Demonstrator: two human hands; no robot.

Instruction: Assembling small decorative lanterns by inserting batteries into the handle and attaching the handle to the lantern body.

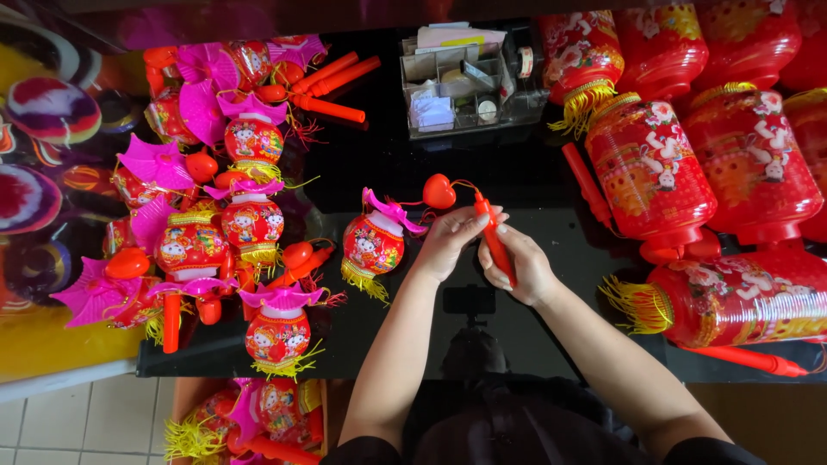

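My right hand (519, 265) grips a red plastic handle stick (497, 245) that points up and to the left. My left hand (450, 239) pinches the same stick near its upper end. From the stick's tip a thin wire runs to a red heart-shaped piece (438, 191). A small red lantern (374, 244) with a pink roof and yellow fringe lies on the black glossy table (517, 172) just left of my left hand, linked to the heart.
A heap of small red lanterns with pink roofs (233, 215) covers the table's left side. Large red lanterns (698, 164) crowd the right. A clear plastic organiser (465, 82) stands at the back. Loose red sticks (327, 90) lie behind. More lanterns sit in a box below (250, 422).
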